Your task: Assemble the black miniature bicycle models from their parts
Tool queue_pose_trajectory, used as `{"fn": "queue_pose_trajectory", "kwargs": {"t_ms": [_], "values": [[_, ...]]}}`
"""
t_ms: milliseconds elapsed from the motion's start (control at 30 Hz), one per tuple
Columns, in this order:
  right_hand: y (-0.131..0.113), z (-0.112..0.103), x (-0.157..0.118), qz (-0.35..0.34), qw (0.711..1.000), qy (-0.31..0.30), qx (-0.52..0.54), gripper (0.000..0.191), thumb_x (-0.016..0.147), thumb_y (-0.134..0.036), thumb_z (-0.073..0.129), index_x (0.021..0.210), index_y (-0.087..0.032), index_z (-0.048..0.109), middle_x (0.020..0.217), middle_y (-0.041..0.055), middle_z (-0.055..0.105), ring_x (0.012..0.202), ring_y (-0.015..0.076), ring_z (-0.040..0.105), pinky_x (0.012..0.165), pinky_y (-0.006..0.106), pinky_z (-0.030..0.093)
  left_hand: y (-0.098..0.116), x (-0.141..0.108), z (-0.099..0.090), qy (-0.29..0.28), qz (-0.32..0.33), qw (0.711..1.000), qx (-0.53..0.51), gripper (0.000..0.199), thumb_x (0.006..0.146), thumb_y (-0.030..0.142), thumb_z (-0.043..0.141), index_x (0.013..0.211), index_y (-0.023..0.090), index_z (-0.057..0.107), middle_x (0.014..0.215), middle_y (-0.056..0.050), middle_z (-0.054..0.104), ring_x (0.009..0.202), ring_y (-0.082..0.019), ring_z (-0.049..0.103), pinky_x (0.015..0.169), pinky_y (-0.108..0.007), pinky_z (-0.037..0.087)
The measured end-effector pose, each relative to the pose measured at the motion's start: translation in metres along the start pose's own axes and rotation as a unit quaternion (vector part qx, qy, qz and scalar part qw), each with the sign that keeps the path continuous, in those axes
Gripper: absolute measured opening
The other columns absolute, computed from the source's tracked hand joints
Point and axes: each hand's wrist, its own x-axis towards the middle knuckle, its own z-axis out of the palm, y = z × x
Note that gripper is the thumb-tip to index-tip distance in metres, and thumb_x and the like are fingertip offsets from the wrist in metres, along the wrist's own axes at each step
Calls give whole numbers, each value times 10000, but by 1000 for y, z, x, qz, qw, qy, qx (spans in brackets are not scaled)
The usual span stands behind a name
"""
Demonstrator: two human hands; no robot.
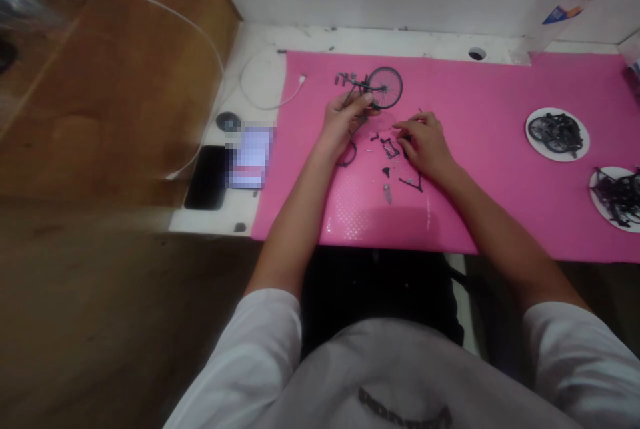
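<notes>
My left hand (345,119) is closed around a small model bicycle (385,87). One spoked wheel and the handlebar show above the fingers, and a second dark ring shows below the hand. The grip covers the middle of the model. To its right, my right hand (425,142) hovers low over the pink mat with fingers bent and apart, and no held part is visible. Between and below the hands lie loose pieces: a small black frame piece (390,148), a tiny saddle (386,172), a thin angled rod (413,184) and a greyish piece (387,193).
The pink mat (480,169) covers much of the white table. Two white plates with black bicycle parts, one plate (534,146) and another (595,206), stand right. At left are a black phone (205,177), a blurred-out screen (250,157), a round dark object (229,122) and a white cable (270,108).
</notes>
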Motion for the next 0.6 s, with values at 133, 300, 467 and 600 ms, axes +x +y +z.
{"fn": "queue_pose_trajectory", "kwargs": {"t_ms": [133, 300, 467, 600], "values": [[1, 2, 0, 3, 1000, 10, -11, 421, 1045, -249, 640, 1454, -232, 738, 1194, 152, 857, 1369, 445, 619, 1206, 693, 487, -6, 3, -4, -11, 12, 1000, 0, 509, 791, 544, 1081, 867, 212, 702, 809, 33, 736, 953, -202, 872, 882, -267, 645], [-1, 2, -1, 3, 1000, 14, -11, 444, 1007, -196, 624, 1443, -232, 703, 1166, 135, 853, 1323, 423, 628, 1158, 656, 518, -9, 4, -4, -25, 21, 999, 0, 535, 769, 576, 1087, 851, 212, 704, 805, 32, 735, 911, -187, 858, 864, -267, 643], [4, 4, -1, 8, 1000, 29, -3, 387, 1082, -198, 533, 1425, -250, 705, 1151, 141, 806, 1245, 397, 633, 1146, 646, 538, -6, 3, -2, -24, 10, 1000, 10, 485, 818, 526, 1066, 857, 205, 706, 840, 15, 751, 894, -180, 855, 830, -252, 623], [11, 7, -1, -11, 998, 67, 13, 386, 1192, -344, 397, 1354, -269, 739, 1148, 133, 723, 1218, 364, 636, 1207, 672, 517, -9, 5, -4, -21, 7, 1000, 14, 495, 815, 533, 1070, 869, 203, 704, 848, 18, 741, 933, -190, 864, 830, -248, 620]]}}
